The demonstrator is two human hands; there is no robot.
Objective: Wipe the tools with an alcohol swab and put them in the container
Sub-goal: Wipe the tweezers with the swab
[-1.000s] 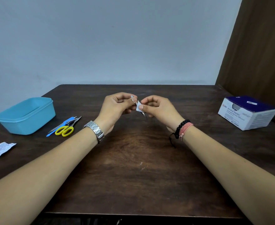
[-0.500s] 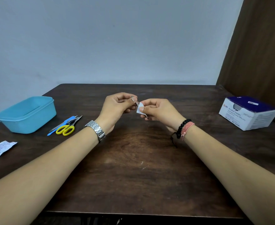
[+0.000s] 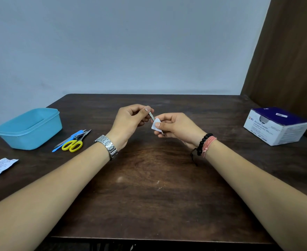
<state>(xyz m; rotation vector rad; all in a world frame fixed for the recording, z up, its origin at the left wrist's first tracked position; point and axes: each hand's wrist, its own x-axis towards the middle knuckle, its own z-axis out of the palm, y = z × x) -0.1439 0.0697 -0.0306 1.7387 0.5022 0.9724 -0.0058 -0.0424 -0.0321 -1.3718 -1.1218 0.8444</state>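
The left hand (image 3: 129, 122) is pinching a thin metal tool (image 3: 152, 116); the right hand (image 3: 174, 126) is pinching the swab (image 3: 156, 123) around it, now slid further down toward the tip. Wiping is progressing. The container (image 3: 29, 128) is sitting well left of the left hand.

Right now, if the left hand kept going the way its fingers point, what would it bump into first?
Probably the right hand, which pinches the white swab around the thin metal tool that the left hand holds. They look level, though depth is hard to judge.
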